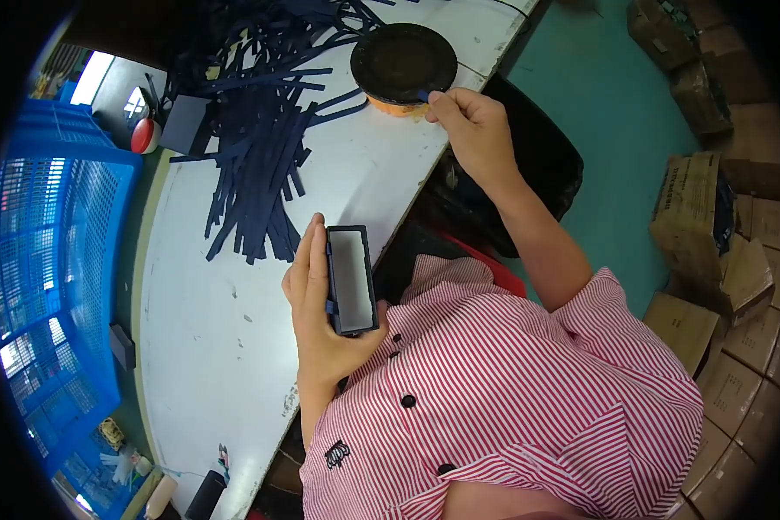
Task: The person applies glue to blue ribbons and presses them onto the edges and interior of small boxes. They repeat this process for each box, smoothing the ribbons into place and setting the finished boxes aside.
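My left hand point(312, 303) grips a small open rectangular box point(351, 277), dark blue outside with a pale grey inside. Its fingers lie along the left wall and the thumb is at the lower right corner. At the rim of a round black disc point(403, 61) is my right hand point(472, 130), thumb and forefinger pinched on a small dark blue strip point(424, 95). Under the disc shows an orange base point(399, 107). A heap of dark blue strips point(260, 182) lies on the white table point(217, 347), left of the disc and beyond the box.
Blue plastic baskets point(61, 277) stand along the left side. A red and white round object point(145, 136) sits near the table's far left. A black cylinder point(206, 494) is at the lower left. Cardboard boxes point(689, 208) are stacked on the right, beyond the green floor point(598, 95).
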Demonstrator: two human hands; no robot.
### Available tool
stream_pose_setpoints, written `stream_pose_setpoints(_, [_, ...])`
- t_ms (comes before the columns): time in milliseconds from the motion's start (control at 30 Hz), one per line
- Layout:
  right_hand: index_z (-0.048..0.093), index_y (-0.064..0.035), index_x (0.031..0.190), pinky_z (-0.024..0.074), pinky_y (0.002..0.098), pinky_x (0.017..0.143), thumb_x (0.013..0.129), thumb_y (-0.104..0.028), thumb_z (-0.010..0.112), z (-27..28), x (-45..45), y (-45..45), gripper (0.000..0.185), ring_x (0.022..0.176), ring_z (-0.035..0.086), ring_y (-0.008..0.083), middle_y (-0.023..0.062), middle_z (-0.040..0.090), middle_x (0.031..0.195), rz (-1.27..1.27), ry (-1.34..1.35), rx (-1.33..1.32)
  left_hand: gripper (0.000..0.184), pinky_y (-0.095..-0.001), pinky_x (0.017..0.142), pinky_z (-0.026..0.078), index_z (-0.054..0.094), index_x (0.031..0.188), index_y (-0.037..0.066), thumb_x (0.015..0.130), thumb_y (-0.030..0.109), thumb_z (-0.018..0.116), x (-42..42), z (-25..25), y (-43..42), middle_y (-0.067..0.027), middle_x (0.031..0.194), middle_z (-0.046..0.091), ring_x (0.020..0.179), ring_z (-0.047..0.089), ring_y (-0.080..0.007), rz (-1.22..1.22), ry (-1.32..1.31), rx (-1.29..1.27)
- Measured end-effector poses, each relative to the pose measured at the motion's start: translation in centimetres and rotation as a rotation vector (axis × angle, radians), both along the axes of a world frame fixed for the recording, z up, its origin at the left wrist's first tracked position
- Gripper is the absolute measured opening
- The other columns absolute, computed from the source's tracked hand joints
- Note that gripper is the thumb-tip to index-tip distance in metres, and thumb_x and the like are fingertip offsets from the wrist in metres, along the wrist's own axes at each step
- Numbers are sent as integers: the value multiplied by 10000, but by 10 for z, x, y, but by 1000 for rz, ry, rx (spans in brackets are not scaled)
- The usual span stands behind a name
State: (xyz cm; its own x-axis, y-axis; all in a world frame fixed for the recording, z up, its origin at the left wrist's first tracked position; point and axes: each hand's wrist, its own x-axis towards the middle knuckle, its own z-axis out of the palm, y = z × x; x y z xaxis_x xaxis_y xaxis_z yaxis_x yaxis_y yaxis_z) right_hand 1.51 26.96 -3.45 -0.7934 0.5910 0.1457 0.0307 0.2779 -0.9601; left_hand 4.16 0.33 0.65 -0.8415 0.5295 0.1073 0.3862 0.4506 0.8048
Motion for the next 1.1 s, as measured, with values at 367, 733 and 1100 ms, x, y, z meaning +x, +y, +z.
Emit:
stream_pose_setpoints(367, [677,27,729,293,214,497,929,-159,623,-4,-9,-8,279,518,342,10,-55,485,549,-50,-35,25,994,-449,1119,353,415,1479,136,535,105,725,-6,-9,-4,-123,1476,456,1363,419,-319,-2,-1,-26])
stream_pose_setpoints(733, [675,15,717,386,286,491,873,-188,661,3,-3,-4,257,474,481,97,61,574,526,-82,-54,34,987,-460,1125,350,420,1478,137,540,113,727,-7,-9,-2,-123,1473,459,1368,419,-317,14,-24,-41])
stream_pose_setpoints(1100, [665,21,707,273,233,478,913,-166,647,-4,-4,3,279,504,330,17,-58,446,528,-60,-120,148,1082,-462,1063,386,343,1516,149,527,120,782,-8,-11,0,-94,1486,418,1306,402,-345,-13,-53,-62])
